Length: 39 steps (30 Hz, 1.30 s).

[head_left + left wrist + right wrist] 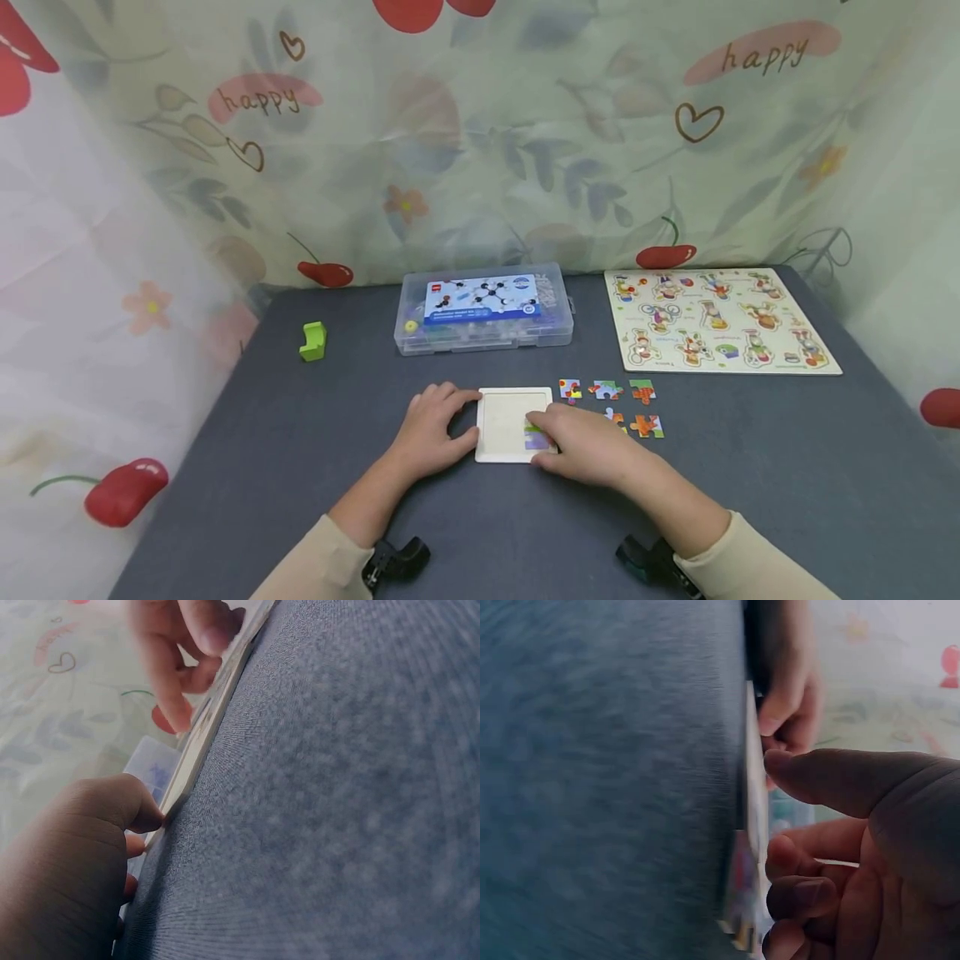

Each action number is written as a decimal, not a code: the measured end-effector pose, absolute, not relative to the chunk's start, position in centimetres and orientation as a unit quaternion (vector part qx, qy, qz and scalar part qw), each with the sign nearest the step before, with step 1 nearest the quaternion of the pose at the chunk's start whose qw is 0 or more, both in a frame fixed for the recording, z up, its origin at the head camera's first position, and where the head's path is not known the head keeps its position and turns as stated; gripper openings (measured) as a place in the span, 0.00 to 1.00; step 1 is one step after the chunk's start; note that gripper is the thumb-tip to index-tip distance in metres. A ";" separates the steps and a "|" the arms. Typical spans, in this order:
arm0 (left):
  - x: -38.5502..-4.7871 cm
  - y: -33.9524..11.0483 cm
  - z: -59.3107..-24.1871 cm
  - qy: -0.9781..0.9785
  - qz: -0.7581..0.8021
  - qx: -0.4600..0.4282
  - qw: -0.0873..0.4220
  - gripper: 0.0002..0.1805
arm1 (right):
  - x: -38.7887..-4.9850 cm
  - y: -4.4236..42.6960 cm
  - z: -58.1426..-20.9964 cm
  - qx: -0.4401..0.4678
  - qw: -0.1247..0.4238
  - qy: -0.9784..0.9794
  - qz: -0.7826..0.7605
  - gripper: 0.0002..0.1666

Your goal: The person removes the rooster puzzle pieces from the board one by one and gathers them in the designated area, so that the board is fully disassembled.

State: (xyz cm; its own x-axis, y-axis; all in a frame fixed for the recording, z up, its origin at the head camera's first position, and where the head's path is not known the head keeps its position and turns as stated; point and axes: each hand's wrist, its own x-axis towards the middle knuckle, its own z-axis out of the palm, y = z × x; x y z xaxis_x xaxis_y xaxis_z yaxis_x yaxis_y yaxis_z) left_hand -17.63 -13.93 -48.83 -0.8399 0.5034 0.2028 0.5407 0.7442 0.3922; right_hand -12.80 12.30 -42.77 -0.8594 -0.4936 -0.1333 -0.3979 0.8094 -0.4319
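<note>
A square cream puzzle tray lies in front of me, with green and purple puzzle pieces at its right side. At the tray's left edge is my left hand, its thumb and forefinger spread and touching the rim. My right hand reaches over the tray's right side, forefinger at the pieces and thumb near the lower right corner. In the right wrist view a gap shows between right thumb and fingers, with nothing held there. The right hand hides part of the tray.
Several loose jigsaw pieces lie right of the tray, some partly behind the right hand. Farther back are a clear plastic case with a blue label and a picture board. A green block stands at the left.
</note>
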 end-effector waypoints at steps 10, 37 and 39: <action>-17.6 -13.9 -48.8 -0.934 -0.223 -0.277 0.035 0.25 | -12.9 12.0 -43.6 -0.229 0.083 0.951 -0.192 0.12; -17.6 -13.9 -49.0 -0.933 -0.228 -0.277 0.040 0.25 | -13.0 11.6 -43.5 -0.169 0.085 0.954 -0.234 0.19; -17.6 -13.9 -48.9 -0.932 -0.230 -0.278 0.039 0.25 | -13.0 11.5 -43.5 -0.172 0.085 0.954 -0.229 0.19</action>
